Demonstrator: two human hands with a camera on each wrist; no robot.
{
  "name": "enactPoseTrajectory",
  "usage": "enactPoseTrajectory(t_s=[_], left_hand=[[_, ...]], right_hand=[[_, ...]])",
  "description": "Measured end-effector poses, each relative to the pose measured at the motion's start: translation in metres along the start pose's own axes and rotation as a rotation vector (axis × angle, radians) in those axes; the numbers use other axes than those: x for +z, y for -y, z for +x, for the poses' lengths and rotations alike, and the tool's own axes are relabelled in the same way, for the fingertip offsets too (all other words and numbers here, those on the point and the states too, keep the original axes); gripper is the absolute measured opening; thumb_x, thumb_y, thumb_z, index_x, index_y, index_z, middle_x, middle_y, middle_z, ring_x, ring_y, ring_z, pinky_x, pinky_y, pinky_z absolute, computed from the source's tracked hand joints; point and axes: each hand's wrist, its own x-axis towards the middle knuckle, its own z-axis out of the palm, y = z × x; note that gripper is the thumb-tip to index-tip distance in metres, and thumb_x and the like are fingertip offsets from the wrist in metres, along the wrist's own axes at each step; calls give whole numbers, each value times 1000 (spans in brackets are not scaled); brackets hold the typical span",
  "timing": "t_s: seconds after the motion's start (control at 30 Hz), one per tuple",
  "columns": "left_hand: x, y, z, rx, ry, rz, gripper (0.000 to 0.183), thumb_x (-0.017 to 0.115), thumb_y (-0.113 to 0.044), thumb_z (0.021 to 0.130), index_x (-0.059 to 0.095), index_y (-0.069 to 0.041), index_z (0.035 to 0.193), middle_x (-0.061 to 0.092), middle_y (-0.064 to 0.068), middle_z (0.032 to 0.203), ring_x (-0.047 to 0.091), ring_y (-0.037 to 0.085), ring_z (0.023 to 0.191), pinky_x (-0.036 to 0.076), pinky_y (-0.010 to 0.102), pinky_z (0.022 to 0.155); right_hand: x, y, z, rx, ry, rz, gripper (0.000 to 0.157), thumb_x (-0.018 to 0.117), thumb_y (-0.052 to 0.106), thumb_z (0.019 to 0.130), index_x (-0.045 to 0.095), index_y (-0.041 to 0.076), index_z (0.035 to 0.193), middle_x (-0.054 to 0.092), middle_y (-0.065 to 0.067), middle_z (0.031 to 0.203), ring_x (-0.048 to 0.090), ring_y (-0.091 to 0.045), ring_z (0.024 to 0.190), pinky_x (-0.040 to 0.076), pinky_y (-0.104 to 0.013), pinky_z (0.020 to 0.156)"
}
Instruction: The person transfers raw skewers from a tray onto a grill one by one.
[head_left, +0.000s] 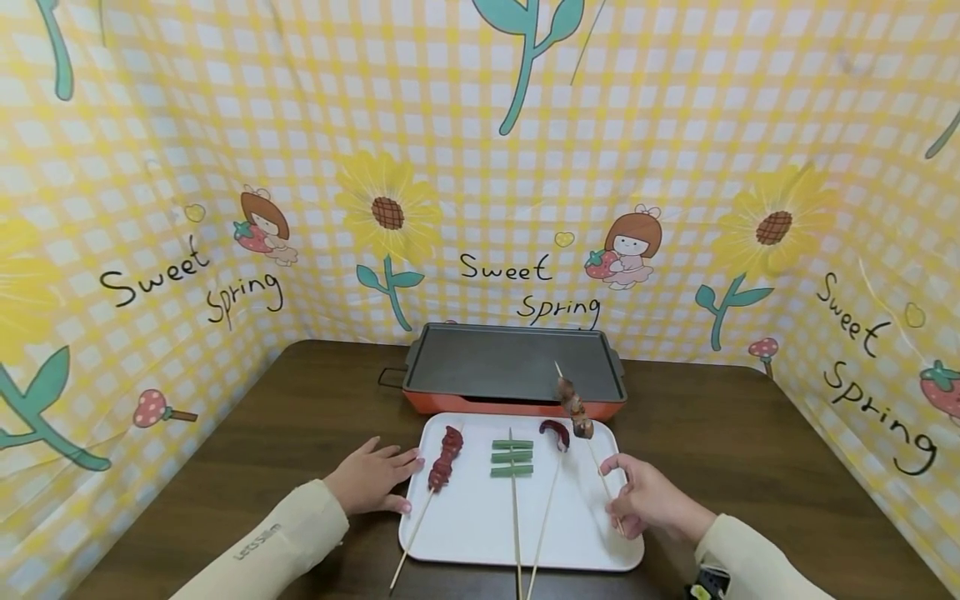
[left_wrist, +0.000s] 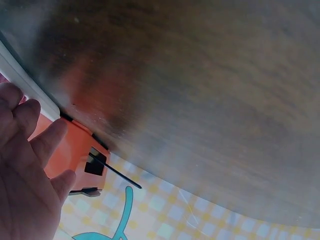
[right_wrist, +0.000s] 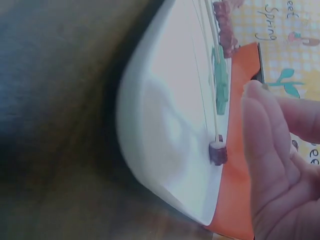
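My right hand pinches the stick of a brown meat skewer between thumb and fingers. That skewer is raised over the right side of a white tray, its tip overlapping the griddle in the head view. At the tray's left rim, my left hand rests with spread fingers touching the edge. On the tray lie a red meat skewer, a green vegetable skewer and a skewer with a curved dark red piece. In the right wrist view, the fingers hide most of the held stick.
An electric griddle with a dark flat plate and orange base stands right behind the tray. A wire handle sticks out on its left. Brown wooden tabletop surrounds both, and a yellow checked cloth hangs behind.
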Motion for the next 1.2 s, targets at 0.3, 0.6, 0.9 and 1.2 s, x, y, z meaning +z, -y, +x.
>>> enactPoseTrajectory(t_s=[0.3,0.6,0.9,1.2], left_hand=[[3,3,2,-12,15,-2,66,57,-55,86,54,-14,138,51,3,141,52,28,123,32,53,104],[-1,1,2,-12,28,1,67,57,-56,86,53,-16,138,51,2,141,52,29,122,31,53,105],[2,1,3,-3,29,15,68,57,-57,85,53,-16,138,52,2,141,52,28,121,33,53,104],[0,0,4,-19,49,-2,69,58,-57,84,53,-16,139,51,1,141,52,28,121,32,53,104]], right_hand=[[-8,11,26,44,-97,46,45,58,-11,84,34,-7,122,60,-7,58,52,-11,45,49,-27,47],[-19,20,48,117,-188,30,46,58,-10,86,36,-6,126,60,-9,61,52,-13,44,51,-29,49],[-32,26,64,136,-217,64,42,57,-10,87,37,-6,124,61,-11,67,53,-12,45,51,-28,50],[-43,33,79,142,-228,100,44,55,-11,87,35,-7,126,64,-11,68,54,-10,44,52,-27,49]])
